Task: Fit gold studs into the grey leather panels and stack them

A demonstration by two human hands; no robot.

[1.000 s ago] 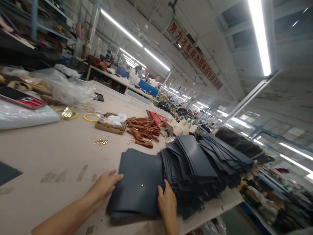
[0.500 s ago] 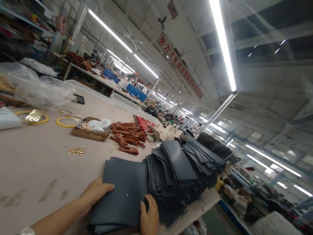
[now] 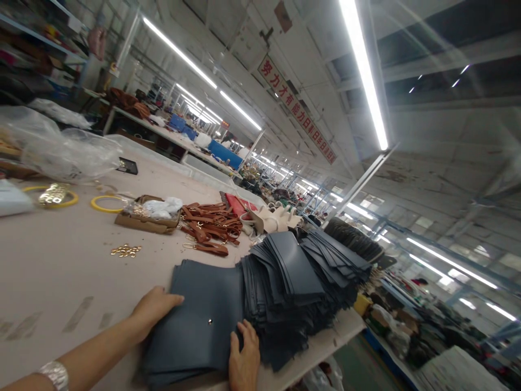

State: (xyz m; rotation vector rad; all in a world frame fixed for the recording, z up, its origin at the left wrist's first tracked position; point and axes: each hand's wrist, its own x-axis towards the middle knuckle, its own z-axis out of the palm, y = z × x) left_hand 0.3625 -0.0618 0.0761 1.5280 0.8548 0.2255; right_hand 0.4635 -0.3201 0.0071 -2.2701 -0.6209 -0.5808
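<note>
A stack of dark blue leather-like panels [image 3: 199, 304] lies at the table's near edge, with a small shiny metal stud [image 3: 210, 321] on the top panel. At its left edge my left hand [image 3: 157, 307] is closed, its thumb over the top panel and its other fingers partly hidden by the side. My right hand [image 3: 244, 355] is closed round the stack's right edge, fingers pointing away from me. Right beside it, larger fanned piles of the same panels [image 3: 285, 271] lean along the table.
Brown straps [image 3: 211, 222] with metal clasps lie beyond the stack. To their left are a cardboard box [image 3: 144, 221], gold rings [image 3: 126, 251], yellow tape rolls [image 3: 108, 203] and a clear plastic bag [image 3: 69, 152]. The table edge [image 3: 345, 328] drops off at right.
My left hand has shifted slightly away from me along the stack's left edge. The right hand stays at the right edge. The whole view has moved a little.
</note>
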